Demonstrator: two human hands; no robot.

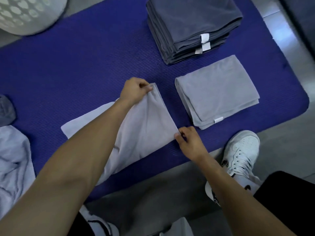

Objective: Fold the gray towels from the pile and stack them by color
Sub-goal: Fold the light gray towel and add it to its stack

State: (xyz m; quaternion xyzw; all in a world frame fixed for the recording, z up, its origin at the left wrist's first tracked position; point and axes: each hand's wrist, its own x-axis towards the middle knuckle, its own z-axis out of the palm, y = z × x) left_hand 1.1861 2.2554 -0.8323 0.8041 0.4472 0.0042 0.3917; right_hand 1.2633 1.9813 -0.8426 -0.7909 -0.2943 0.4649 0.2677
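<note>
- Fingers of the left hand [134,91] pinch the far corner of a light gray towel [146,126], thumb on top, at about 12 o'clock of the cloth.
- Fingers of the right hand [188,142] pinch the near right corner of the same towel, at about 4 o'clock of it; both hands are closed on cloth, none spread wide.
- Between the two hands the towel's right edge runs taut and straight; the rest of it lies flat on the blue mat [76,68], partly under the left forearm, its left corner pointing to 9 o'clock.
- At 3 o'clock of the held towel, just beside it with a strip of bare mat between, lies a folded light gray stack [216,92], a white tag at its near edge.
- At 1 o'clock, farther up the mat, stands a taller dark gray stack [192,24] with white tags on its near side; it is close to the light stack but apart from it.
- Bare mat spreads wide from 9 to 12 o'clock of the left hand.
- An unfolded pile [13,159] of light cloth sits at the left edge, at 8 o'clock, with a dark cloth [6,110] just above it.
- A white basket [29,12] with holes sits beyond the mat's far left corner, at 11 o'clock.
- A white shoe [242,152] rests on the gray floor [289,142] off the mat's near right edge, at 4 o'clock.
</note>
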